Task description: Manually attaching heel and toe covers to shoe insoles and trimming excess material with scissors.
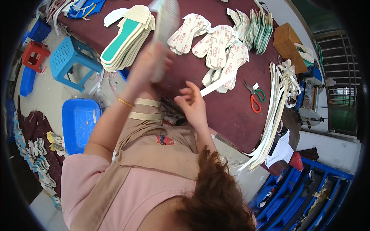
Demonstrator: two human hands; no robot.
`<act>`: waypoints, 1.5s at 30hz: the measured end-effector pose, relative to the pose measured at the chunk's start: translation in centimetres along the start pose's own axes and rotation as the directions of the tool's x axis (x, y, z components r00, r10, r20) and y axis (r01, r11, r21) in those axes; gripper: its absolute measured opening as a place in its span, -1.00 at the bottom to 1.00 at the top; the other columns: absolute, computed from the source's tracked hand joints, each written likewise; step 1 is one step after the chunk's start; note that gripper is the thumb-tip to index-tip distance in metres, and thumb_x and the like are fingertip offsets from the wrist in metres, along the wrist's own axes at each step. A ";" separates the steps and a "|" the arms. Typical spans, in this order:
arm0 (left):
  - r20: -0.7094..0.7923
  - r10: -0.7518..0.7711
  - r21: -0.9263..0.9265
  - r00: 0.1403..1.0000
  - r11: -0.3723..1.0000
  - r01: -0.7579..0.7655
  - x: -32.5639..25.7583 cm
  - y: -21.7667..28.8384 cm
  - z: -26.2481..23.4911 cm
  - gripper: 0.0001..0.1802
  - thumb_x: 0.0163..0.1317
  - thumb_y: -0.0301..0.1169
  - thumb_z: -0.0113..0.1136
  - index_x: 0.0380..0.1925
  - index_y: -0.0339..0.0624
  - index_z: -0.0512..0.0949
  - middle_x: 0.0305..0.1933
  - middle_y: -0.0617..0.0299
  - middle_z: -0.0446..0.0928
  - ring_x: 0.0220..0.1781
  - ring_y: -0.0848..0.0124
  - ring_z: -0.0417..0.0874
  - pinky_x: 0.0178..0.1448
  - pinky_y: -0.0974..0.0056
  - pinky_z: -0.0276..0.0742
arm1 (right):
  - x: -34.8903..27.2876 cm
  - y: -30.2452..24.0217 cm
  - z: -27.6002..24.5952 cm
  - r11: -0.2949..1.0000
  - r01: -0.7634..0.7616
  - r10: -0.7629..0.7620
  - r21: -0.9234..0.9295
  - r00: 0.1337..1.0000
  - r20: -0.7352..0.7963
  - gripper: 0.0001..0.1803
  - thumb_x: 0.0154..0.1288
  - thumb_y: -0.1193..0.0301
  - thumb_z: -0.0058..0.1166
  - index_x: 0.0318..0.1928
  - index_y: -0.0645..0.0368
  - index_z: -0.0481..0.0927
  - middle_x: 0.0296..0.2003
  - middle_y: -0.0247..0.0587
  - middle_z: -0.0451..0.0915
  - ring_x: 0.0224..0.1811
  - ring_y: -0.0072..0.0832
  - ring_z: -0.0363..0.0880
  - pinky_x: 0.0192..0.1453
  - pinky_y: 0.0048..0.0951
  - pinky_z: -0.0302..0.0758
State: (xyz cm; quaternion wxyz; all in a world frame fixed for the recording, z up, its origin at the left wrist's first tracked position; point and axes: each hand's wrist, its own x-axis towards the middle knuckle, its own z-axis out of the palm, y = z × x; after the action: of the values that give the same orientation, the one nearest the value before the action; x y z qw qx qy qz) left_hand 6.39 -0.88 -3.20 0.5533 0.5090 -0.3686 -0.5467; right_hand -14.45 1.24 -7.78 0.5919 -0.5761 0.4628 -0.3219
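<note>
My left hand (148, 63), smeared by motion, is closed around a pale insole (166, 32) held upright above the table's near edge. My right hand (192, 106) is just over the table edge, fingers loosely bent and apart. A white strip (219, 84) runs from beside its knuckles toward the insoles; whether the hand touches it I cannot tell. Left of the held insole lies a stack of insoles (125, 42) with a green one on top. Several pale insoles with red print (219, 48) lie overlapping beyond my right hand.
On the maroon table (227, 125) lie scissors (254, 96) with red and green handles. Long white strips (271, 115) hang over its right edge, near a brown box (287, 44). At left stand a blue stool (71, 57) and a blue basin (69, 127). A blue rack (293, 196) is lower right.
</note>
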 end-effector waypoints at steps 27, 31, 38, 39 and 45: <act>0.468 0.211 0.562 0.858 0.679 -0.473 -0.7 -5.2 4.2 -0.78 0.19 -0.30 0.09 -0.41 -0.23 0.59 -0.44 0.08 0.59 -0.37 0.21 0.64 -0.21 0.22 0.52 | 3.9 1.5 -2.3 0.912 0.219 -0.094 0.347 0.935 -0.343 -0.69 0.32 0.36 0.07 -0.03 0.33 0.51 -0.42 -0.45 0.49 -0.43 -0.78 0.35 -0.34 -0.70 0.29; -0.253 0.446 0.864 0.859 0.504 -0.007 3.0 3.4 -5.1 -0.51 0.13 -0.18 0.20 -0.03 -0.27 0.44 -0.25 -0.05 0.57 -0.20 0.06 0.59 -0.11 0.12 0.48 | 4.8 4.4 -2.4 0.923 0.251 -0.126 0.293 0.914 -0.386 -0.83 0.25 0.42 0.14 -0.34 0.28 0.48 -0.52 -0.51 0.40 -0.48 -0.79 0.28 -0.42 -0.67 0.24; -0.343 0.395 0.899 0.853 0.400 0.176 5.2 1.0 -15.6 -0.12 -0.05 0.01 0.29 0.21 -0.25 0.25 -0.04 -0.24 0.49 0.00 -0.01 0.55 0.11 0.14 0.42 | 5.5 8.0 -2.5 0.975 0.193 -0.220 -0.110 0.907 -0.360 -0.77 0.18 0.40 0.21 -0.35 0.29 0.46 -0.65 -0.55 0.27 -0.59 -0.77 0.15 -0.53 -0.65 0.14; -0.277 0.406 0.934 0.871 0.325 0.146 4.7 1.8 -14.1 -0.15 -0.06 -0.01 0.29 0.21 -0.20 0.27 -0.09 -0.19 0.50 -0.04 -0.01 0.56 0.07 0.12 0.45 | 5.6 8.1 -2.6 0.975 0.212 -0.222 -0.065 0.912 -0.346 -0.78 0.18 0.41 0.21 -0.34 0.29 0.47 -0.65 -0.55 0.29 -0.59 -0.78 0.16 -0.52 -0.66 0.15; -0.245 0.271 0.951 0.931 0.255 0.176 4.7 1.3 -12.3 -0.11 -0.11 0.01 0.32 0.24 -0.06 0.25 -0.14 -0.14 0.51 -0.04 0.00 0.55 0.03 0.10 0.47 | 5.2 8.1 -3.0 0.975 0.214 -0.220 -0.054 0.926 -0.306 -0.79 0.19 0.42 0.19 -0.33 0.31 0.47 -0.63 -0.51 0.34 -0.58 -0.77 0.20 -0.51 -0.67 0.18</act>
State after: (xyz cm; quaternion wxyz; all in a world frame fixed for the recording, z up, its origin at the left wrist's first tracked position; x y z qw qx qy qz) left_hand 19.19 -3.65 -5.28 0.2004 0.8184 -0.5317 -0.0864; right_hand -16.57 -3.58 -16.35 0.4668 -0.5719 0.4865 -0.4672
